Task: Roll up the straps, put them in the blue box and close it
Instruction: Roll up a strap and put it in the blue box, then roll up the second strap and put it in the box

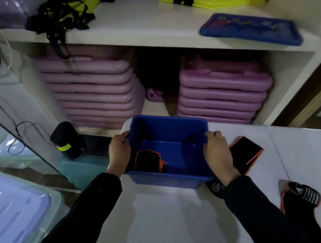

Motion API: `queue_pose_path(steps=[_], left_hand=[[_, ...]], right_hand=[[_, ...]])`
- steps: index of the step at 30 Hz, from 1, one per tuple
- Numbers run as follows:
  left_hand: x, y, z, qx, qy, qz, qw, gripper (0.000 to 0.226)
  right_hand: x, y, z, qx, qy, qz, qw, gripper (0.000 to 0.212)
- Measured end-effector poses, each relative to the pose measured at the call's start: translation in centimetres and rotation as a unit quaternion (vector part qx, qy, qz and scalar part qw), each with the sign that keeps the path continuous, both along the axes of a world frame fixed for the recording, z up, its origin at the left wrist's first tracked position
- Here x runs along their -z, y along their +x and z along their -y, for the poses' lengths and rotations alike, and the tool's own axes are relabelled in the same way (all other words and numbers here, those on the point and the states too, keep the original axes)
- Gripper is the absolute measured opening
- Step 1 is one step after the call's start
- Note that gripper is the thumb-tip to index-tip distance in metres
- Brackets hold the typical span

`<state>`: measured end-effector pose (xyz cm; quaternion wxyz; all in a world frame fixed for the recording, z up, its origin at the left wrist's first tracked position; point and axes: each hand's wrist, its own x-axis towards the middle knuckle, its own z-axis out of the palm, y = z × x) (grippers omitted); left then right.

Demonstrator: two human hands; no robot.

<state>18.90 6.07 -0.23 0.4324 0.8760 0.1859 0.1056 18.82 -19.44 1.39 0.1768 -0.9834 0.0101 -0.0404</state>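
The open blue box [165,180] stands on the white table, near its left edge. My left hand [119,149] grips the box's left wall and my right hand [217,152] grips its right wall. Inside, at the near left corner, lies a rolled black strap with orange trim [148,160]. Another black and orange strap [246,153] lies flat on the table just right of my right hand. A third strap [298,195] with striped webbing lies further right, partly under my right sleeve. The blue lid [251,29] rests on the upper shelf at the right.
Behind the table is a white shelf unit [146,36] with stacks of pink cases [90,89] below and tangled black straps [57,18] above left. A black cylinder [68,140] stands left of the box. A clear bin with a lilac lid [1,206] sits lower left.
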Motion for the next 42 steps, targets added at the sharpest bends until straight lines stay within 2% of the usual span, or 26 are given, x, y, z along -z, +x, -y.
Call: queue_pose_path(steps=[5, 7, 11, 14, 17, 20, 23, 26, 29, 33, 37, 39, 42], left_hand=[[0.6, 0.3, -0.2, 0.008, 0.032, -0.001, 0.999, 0.039], [0.5, 0.4, -0.1, 0.013, 0.056, 0.0, 0.998, 0.04], [0.9, 0.8, -0.4, 0.034, 0.09, -0.019, 0.995, 0.039], [0.1, 0.7, 0.0, 0.031, 0.118, -0.03, 0.992, 0.04], [-1.7, 0.2, 3.3, 0.041, 0.162, 0.01, 0.986, 0.038], [-3.4, -0.4, 9.9, 0.169, 0.188, 0.126, 0.959, 0.03], [-4.9, -2.0, 17.8, 0.335, 0.151, 0.166, 0.915, 0.028], [-4.3, -3.6, 24.1, 0.484, 0.175, 0.14, 0.846, 0.032], [-1.6, -3.9, 27.9, 0.545, 0.201, 0.09, 0.809, 0.034], [3.0, -2.8, 30.1, 0.507, 0.253, -0.044, 0.823, 0.042], [6.1, -2.0, 30.5, 0.502, 0.326, -0.144, 0.788, 0.053], [7.0, -2.2, 30.5, 0.506, 0.331, -0.172, 0.778, 0.054], [7.6, -2.6, 30.5, 0.496, 0.35, -0.163, 0.777, 0.052]], right_hand=[[1.0, -0.2, -0.3, -0.012, -0.036, 0.007, 0.999, 0.041], [1.0, -0.2, 0.1, -0.016, 0.007, 0.001, 1.0, 0.042], [0.0, -1.7, 2.2, -0.018, 0.19, -0.026, 0.981, 0.037], [0.2, -3.7, 5.4, -0.013, 0.206, -0.048, 0.977, 0.032], [1.2, -5.8, 10.2, 0.054, 0.203, -0.046, 0.977, 0.028], [2.6, -8.2, 15.1, 0.146, 0.205, -0.042, 0.967, 0.026], [3.7, -10.6, 18.4, 0.199, 0.177, -0.035, 0.963, 0.021], [4.5, -12.6, 20.0, 0.245, 0.144, -0.027, 0.958, 0.021], [5.2, -14.2, 20.8, 0.284, 0.12, -0.055, 0.95, 0.022], [6.2, -15.7, 20.8, 0.296, 0.084, -0.129, 0.943, 0.027], [7.6, -16.5, 20.5, 0.295, 0.089, -0.15, 0.94, 0.029], [8.0, -16.7, 20.5, 0.298, 0.093, -0.142, 0.939, 0.03], [8.4, -16.8, 20.5, 0.291, 0.091, -0.133, 0.943, 0.03]])
